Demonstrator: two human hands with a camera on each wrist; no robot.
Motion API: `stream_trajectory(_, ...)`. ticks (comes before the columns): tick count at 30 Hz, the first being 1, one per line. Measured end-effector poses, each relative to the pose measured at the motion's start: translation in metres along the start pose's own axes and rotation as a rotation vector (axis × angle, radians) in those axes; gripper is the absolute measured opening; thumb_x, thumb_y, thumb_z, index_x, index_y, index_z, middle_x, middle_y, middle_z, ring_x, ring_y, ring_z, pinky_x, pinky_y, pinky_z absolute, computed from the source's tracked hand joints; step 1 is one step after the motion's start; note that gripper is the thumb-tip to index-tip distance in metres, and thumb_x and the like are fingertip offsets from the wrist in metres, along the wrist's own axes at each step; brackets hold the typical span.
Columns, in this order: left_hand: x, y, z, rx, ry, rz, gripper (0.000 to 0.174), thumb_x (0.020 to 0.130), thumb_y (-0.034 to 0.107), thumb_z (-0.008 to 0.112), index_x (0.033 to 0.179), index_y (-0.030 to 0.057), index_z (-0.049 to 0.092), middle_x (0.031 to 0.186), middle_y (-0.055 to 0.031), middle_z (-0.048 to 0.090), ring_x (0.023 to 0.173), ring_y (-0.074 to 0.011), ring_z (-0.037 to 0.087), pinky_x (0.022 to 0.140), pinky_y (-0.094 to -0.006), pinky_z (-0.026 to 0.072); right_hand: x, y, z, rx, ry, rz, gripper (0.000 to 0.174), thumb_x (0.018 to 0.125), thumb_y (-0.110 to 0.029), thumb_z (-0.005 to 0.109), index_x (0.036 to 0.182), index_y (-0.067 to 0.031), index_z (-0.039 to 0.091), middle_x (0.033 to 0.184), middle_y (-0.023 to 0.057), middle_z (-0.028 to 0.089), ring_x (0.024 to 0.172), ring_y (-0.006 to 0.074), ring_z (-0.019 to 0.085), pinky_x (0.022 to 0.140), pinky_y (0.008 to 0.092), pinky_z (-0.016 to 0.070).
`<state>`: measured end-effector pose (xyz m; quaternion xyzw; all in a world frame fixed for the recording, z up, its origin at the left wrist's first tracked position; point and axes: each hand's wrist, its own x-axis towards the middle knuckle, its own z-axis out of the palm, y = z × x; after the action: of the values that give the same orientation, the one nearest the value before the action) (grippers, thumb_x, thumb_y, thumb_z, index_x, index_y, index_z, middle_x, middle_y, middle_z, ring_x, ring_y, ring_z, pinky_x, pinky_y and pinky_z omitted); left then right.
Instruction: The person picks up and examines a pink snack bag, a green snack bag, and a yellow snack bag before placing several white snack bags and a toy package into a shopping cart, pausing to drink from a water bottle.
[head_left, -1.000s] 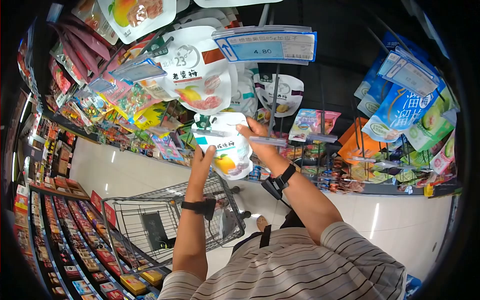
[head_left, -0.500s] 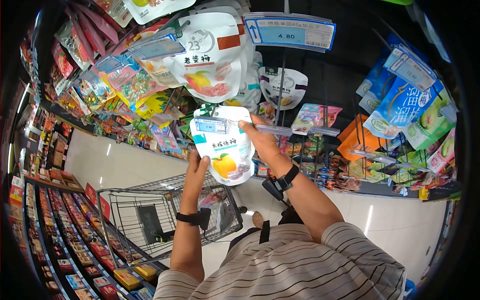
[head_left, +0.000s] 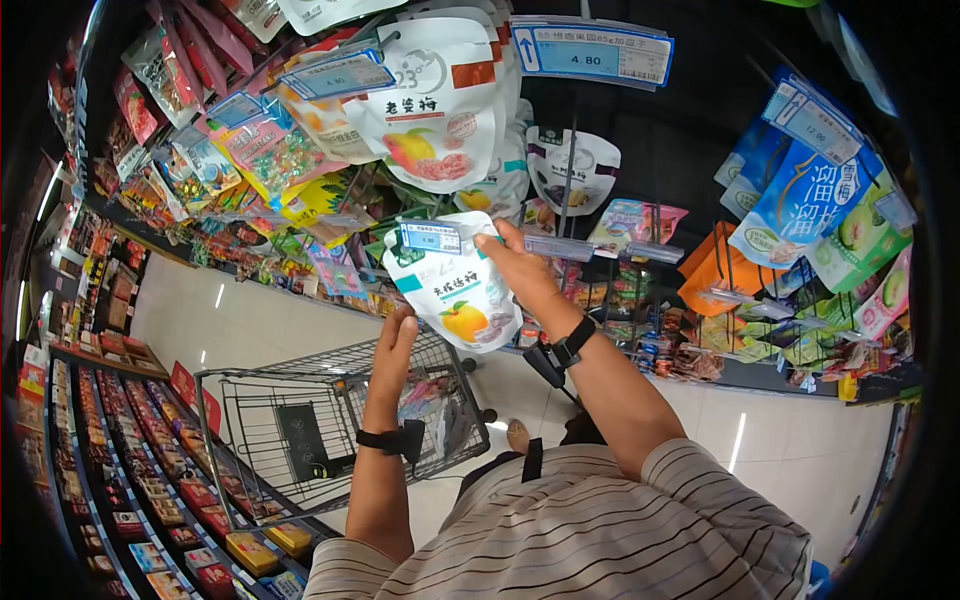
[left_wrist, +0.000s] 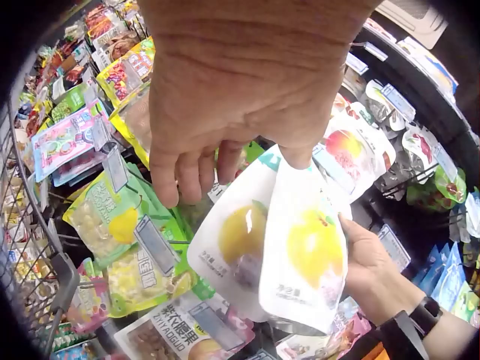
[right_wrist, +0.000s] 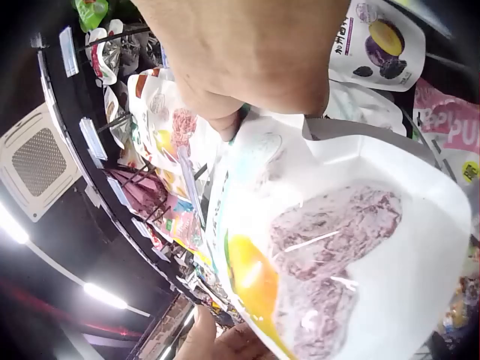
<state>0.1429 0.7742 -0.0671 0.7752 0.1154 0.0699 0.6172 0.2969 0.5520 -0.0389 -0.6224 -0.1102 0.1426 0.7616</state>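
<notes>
In the head view my right hand (head_left: 522,268) pinches the upper right edge of a white snack pouch (head_left: 468,318) printed with yellow fruit. A blue-edged price tag (head_left: 431,239) overlaps the pouch's top. My left hand (head_left: 392,350) is just left of the pouch, holding nothing, fingers loosely extended. Two white pouches show below it in the left wrist view, a front one (left_wrist: 304,255) and one behind (left_wrist: 225,240). The right wrist view shows the right thumb and fingers at the top of the pouch (right_wrist: 390,262), which tilts toward the camera.
Larger white pouches (head_left: 440,120) hang above, beside another price tag (head_left: 592,52). Blue pouches (head_left: 790,205) hang at right, and colourful candy bags (head_left: 265,150) at left. A wire shopping cart (head_left: 300,400) stands below, near the person's left arm, with bagged goods inside.
Both hands were on the pouch; the left has let go and moved slightly down and left. The pouch has tilted, its lower end swinging right, while the right hand keeps its grip.
</notes>
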Motion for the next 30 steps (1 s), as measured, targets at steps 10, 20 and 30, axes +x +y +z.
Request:
stream_trajectory(10,-0.011,0.010,-0.021,0.042,0.215,0.152,0.049,0.102,0.030,0.060,0.138,-0.0027,0.053,0.135,-0.0160,0.059,0.125,-0.0249,0.054,0.108,-0.0366,0.0401,-0.036,0.017,0.003,0.040,-0.256,0.123,0.036,0.097,-0.024,0.066,0.121,0.0019,0.063,0.101,0.0012,0.069,0.089,0.0065,0.060,0.078,0.0248,0.0497)
stream_trajectory(20,-0.059,0.064,-0.057,0.613,-0.034,0.187,0.040,0.089,0.025,0.076,0.118,0.0013,0.065,0.107,-0.0151,0.066,0.098,-0.0274,0.065,0.082,-0.0349,0.0507,-0.066,0.008,0.061,-0.290,-0.610,0.094,0.025,0.098,-0.023,0.064,0.113,-0.0031,0.067,0.090,-0.0014,0.067,0.083,0.0047,0.058,0.073,0.0246,0.0483)
stream_trajectory(30,-0.105,0.049,-0.108,0.710,-0.074,0.146,0.019,0.091,0.015,0.071,0.091,0.0000,0.059,0.084,-0.0110,0.053,0.076,-0.0245,0.055,0.069,-0.0353,0.0462,-0.074,0.053,0.134,-0.392,-0.683,-0.060,0.031,0.094,-0.024,0.068,0.116,-0.0019,0.067,0.095,0.0095,0.071,0.085,0.0144,0.063,0.077,0.0317,0.0505)
